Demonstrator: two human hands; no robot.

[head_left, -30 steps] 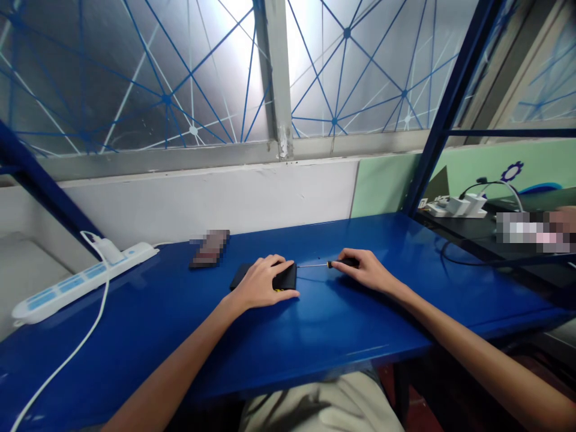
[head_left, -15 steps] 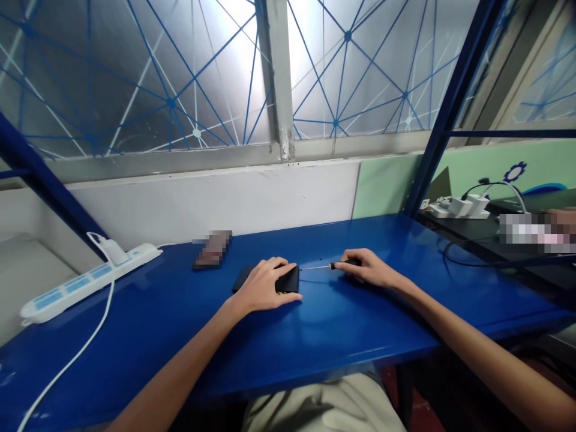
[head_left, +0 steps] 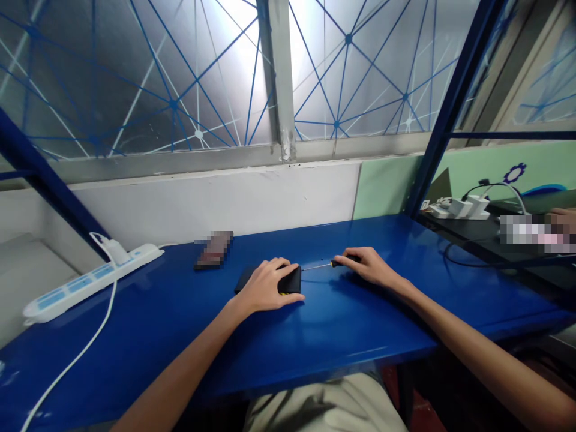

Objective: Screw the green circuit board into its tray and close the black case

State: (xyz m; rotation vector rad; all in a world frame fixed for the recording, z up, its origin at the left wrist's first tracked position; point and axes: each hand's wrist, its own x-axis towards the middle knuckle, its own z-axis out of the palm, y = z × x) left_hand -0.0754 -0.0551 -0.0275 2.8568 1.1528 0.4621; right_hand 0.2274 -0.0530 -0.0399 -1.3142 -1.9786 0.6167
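Note:
My left hand [head_left: 269, 285] lies across a flat black box [head_left: 291, 282] on the blue table, gripping it with the thumb along the near side and the fingers over the top. Yellow marks show on the box's near side, under the hand. In my right hand [head_left: 366, 264] is a screwdriver [head_left: 318, 266] with a black and yellow handle and a thin metal shaft. Its shaft points left, and the tip meets the right end of the box. My palm and fingers hide most of the handle.
A blurred-out phone-like object [head_left: 214, 249] lies at the back left of the blue table [head_left: 180, 342]. Beyond it, at the left edge, sits a white power strip [head_left: 90, 282] with a trailing white cable [head_left: 96, 345]. Chargers [head_left: 470, 206] and part of another person's hand [head_left: 564, 220] are at right.
The screwdriver tilts slightly more, its handle end a little higher, with the tip still at the box's end. My left hand and the box stay nearly in place.

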